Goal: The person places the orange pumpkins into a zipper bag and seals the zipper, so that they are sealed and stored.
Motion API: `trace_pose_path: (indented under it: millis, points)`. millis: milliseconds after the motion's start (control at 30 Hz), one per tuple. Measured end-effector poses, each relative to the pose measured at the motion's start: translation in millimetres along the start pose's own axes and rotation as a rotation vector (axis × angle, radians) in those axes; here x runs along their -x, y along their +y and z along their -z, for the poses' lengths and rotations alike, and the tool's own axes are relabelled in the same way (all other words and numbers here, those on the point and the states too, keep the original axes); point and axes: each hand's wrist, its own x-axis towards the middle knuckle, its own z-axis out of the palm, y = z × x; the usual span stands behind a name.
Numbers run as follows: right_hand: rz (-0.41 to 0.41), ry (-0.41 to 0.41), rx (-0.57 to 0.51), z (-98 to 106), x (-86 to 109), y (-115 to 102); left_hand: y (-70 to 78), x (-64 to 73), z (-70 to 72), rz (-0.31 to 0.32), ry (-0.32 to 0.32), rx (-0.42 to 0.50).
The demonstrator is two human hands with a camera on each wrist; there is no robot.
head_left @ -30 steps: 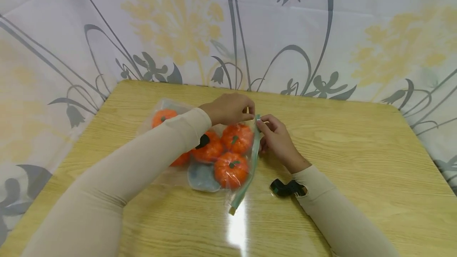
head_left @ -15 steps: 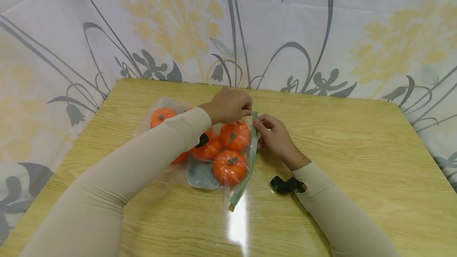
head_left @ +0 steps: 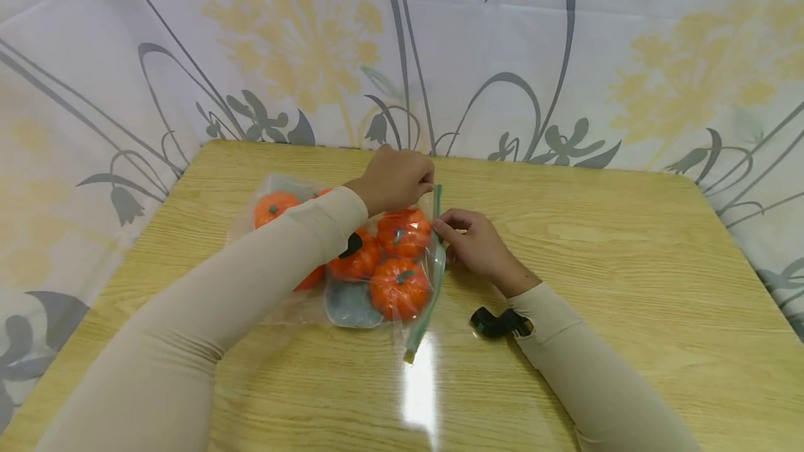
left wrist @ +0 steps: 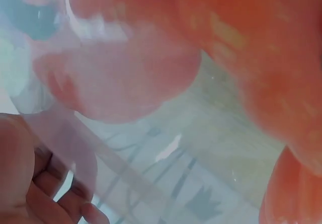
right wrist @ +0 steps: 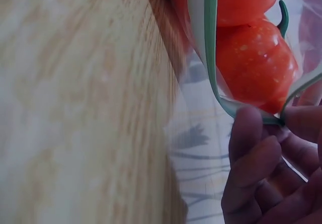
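A clear zip-top bag (head_left: 298,311) lies on the table with several orange toy pumpkins (head_left: 400,289) and a greyish translucent dish-like thing (head_left: 353,305) inside. Its green zip strip (head_left: 422,323) runs along the right edge. My left hand (head_left: 397,178) holds the bag's far corner by the strip's top end, fingers curled. Below it on the strip, my right hand (head_left: 477,243) pinches the zip between thumb and fingers. In the right wrist view, the zip (right wrist: 211,58) bends sharply at the right hand's fingertips (right wrist: 247,117). My left forearm hides part of the bag.
The wooden table (head_left: 615,250) stretches to both sides, with a floral cloth (head_left: 502,40) hanging behind its far edge. A black wrist device (head_left: 499,324) sits at my right cuff; another (head_left: 352,245) shows beneath my left cuff.
My right hand has slid a little down the strip, away from its top end. The left hand and the bag's far corner have shifted slightly left and away from me.
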Motion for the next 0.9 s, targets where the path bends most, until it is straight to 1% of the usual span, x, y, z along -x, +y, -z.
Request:
trace_pose_path:
  millis: [100, 200, 400, 467, 667, 900]
  points:
    - [0.005, -0.028, 0.023, 0, -0.4, 1, -1.5, -1.7, 0.2, 0.026, -0.011, 0.005]
    - [-0.002, -0.057, 0.031, 0, -1.1, 2, -3.9, -3.8, 1.0, 0.065, -0.016, 0.011]
    - [-0.027, -0.124, 0.043, 1, -1.1, 1, -8.9, -7.3, 3.1, 0.122, 0.013, 0.022]
    - [-0.028, -0.15, 0.043, 1, -0.6, 1, -9.9, -8.0, 4.6, 0.132, 0.025, 0.025]
    - [-0.04, -0.225, 0.03, 4, 0.5, -1, -12.8, -9.8, 7.4, 0.149, 0.03, 0.022]
    - [-0.07, -0.315, 0.018, 5, 1.7, 1, -16.0, -7.9, 9.2, 0.162, 0.052, 0.034]
